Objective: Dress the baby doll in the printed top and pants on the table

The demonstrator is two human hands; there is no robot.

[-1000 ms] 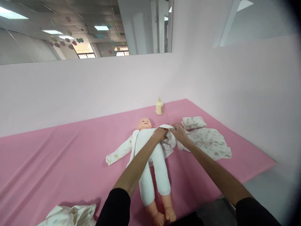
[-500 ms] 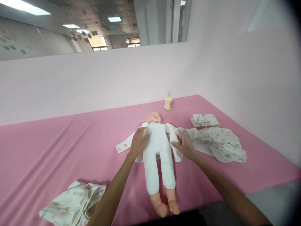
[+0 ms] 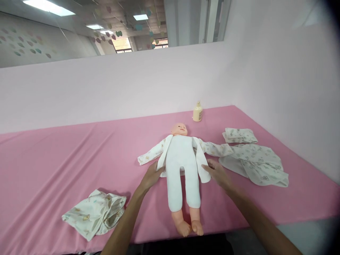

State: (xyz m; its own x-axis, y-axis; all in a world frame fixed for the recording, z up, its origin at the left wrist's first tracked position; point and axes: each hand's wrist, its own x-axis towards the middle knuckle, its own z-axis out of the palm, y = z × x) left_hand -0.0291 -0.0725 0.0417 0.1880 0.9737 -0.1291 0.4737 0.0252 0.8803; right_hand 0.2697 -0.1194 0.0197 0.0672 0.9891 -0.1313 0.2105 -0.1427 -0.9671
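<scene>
A baby doll (image 3: 182, 152) with a white cloth body lies on its back on the pink sheet (image 3: 106, 148), feet toward me. Its arms are in the sleeves of a small patterned jacket (image 3: 203, 164), whose front lies open to both sides. My left hand (image 3: 152, 174) pinches the lower edge of the jacket's left-hand panel beside the doll's waist. On the other side, my right hand (image 3: 217, 171) has its thumb and fingers closed on the lower edge of the right-hand panel.
A crumpled patterned garment (image 3: 95, 212) lies at front left. At right are a folded patterned cloth (image 3: 240, 135) and a spread patterned garment (image 3: 257, 164), near the doll's sleeve end. A cream pump bottle (image 3: 197, 112) stands behind, near the white wall (image 3: 119, 92).
Both hands have moved down from the doll's chest and sleeve to the jacket's lower front edges. The left-hand panel now shows beside the body. The view has shifted slightly left.
</scene>
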